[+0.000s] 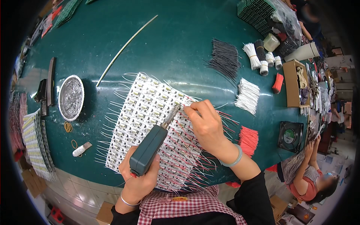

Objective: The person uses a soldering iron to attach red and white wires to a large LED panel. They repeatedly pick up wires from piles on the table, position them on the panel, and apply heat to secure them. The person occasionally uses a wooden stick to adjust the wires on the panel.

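My left hand [139,182] is wrapped round the handle of a dark green soldering gun [148,150]. The gun's metal tip [171,115] reaches up and right over a white panel of small circuit boards [127,129]. My right hand [206,123] pinches a thin wire, its fingertips close beside the hot end, over the panel's upper right part. White wires fringe the left edge, and red and white ones [187,165] cover the lower right. Whether the tip touches the board is too small to tell.
Black wires [225,58], white wires [247,96] and red wires [248,140] lie in piles at right. A fan [291,136] and cardboard box [289,84] stand beyond. At left are a bowl of metallic scraps [71,97] and stacked panels [36,142]. Another person [307,180] sits at far right.
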{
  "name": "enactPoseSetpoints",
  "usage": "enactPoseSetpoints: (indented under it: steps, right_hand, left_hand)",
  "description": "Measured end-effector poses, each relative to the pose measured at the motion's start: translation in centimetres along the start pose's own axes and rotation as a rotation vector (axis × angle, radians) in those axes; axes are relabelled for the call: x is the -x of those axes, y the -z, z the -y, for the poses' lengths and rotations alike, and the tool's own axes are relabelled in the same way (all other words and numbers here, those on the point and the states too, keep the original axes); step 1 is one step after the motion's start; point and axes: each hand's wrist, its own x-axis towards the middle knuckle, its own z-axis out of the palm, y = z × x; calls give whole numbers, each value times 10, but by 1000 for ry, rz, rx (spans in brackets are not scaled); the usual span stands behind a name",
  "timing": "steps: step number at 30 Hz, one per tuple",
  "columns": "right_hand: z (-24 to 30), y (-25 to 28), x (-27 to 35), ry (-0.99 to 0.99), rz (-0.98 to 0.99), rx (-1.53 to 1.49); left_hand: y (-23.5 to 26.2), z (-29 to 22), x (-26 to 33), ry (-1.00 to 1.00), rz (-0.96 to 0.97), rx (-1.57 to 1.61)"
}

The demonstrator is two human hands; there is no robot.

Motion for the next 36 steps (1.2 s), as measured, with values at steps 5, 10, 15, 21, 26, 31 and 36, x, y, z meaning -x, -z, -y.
enactPoseSetpoints:
  steps: [5,10,15,21,26,31,36]
  right_hand:
    - [0,2,-1,1,3,1]
    - [0,0,-1,2,-11,2]
    - [0,-2,0,7,-28,10]
    - [10,7,2,31,-63,-6]
    - [13,3,8,16,-17,-35]
    - [13,0,10,13,-10,-22]
    - [14,0,10,12,-10,-10]
  left_hand:
    - [4,-10,-3,-26,-7,-34]
    - [8,-10,1,-15,-48,-32]
    - [10,-11,2,-59,-50,-56]
    - [14,-8,9,-41,-52,-65]
    - [16,-10,10,-52,-11,-65]
    - [16,-6,15,-24,4,-60]
    - [16,-2,15,-48,34,-92]
